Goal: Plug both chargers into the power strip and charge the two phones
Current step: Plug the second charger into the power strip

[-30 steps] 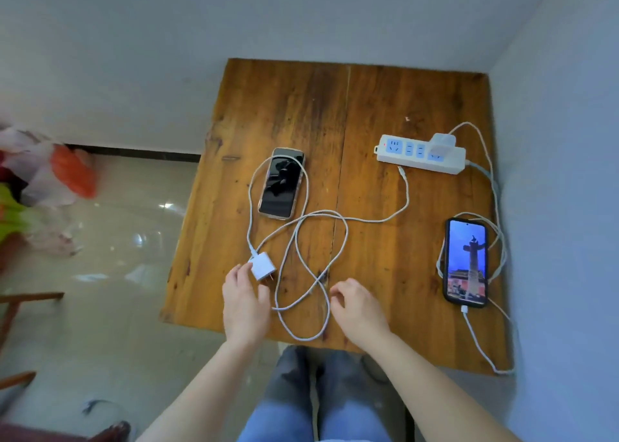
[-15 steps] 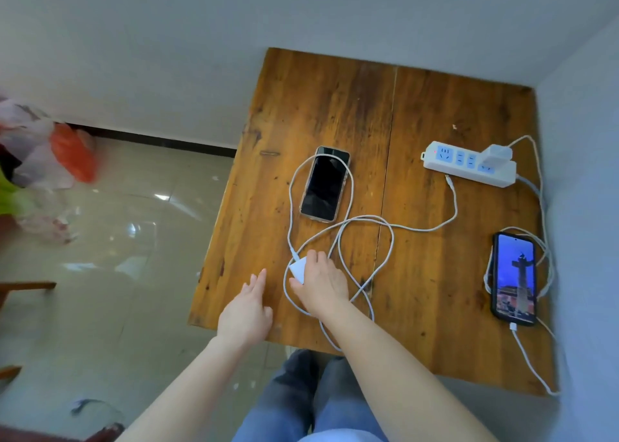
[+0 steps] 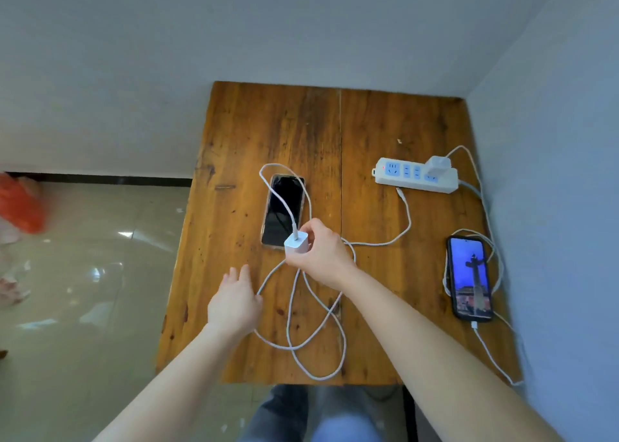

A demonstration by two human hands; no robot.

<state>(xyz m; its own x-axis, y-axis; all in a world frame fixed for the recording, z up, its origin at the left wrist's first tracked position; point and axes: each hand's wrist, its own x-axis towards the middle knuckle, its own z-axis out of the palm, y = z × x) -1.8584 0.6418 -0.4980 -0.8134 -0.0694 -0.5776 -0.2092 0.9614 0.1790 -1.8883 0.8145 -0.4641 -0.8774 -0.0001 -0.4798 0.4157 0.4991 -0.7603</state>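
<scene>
My right hand (image 3: pixel 320 254) grips a white charger cube (image 3: pixel 296 244) lifted just above the table, near the lower end of a dark-screened phone (image 3: pixel 283 210). Its white cable (image 3: pixel 301 307) loops over that phone and across the wood, and the free plug end (image 3: pixel 400 193) lies just in front of the white power strip (image 3: pixel 415 176). A second white charger (image 3: pixel 438 165) sits in the strip's right socket. Its cable runs to a lit phone (image 3: pixel 470 275) at the right. My left hand (image 3: pixel 234 302) hovers open over the table's left part, holding nothing.
The wooden table (image 3: pixel 368 123) stands in a corner, with walls behind it and to its right. A tiled floor (image 3: pixel 93 274) lies to the left, with a blurred red bag (image 3: pixel 20 203) at the far left. My knees show below the near edge.
My left hand let go of the charger cube and my right hand took it, lifting it up toward the dark phone. The camera view also shifted.
</scene>
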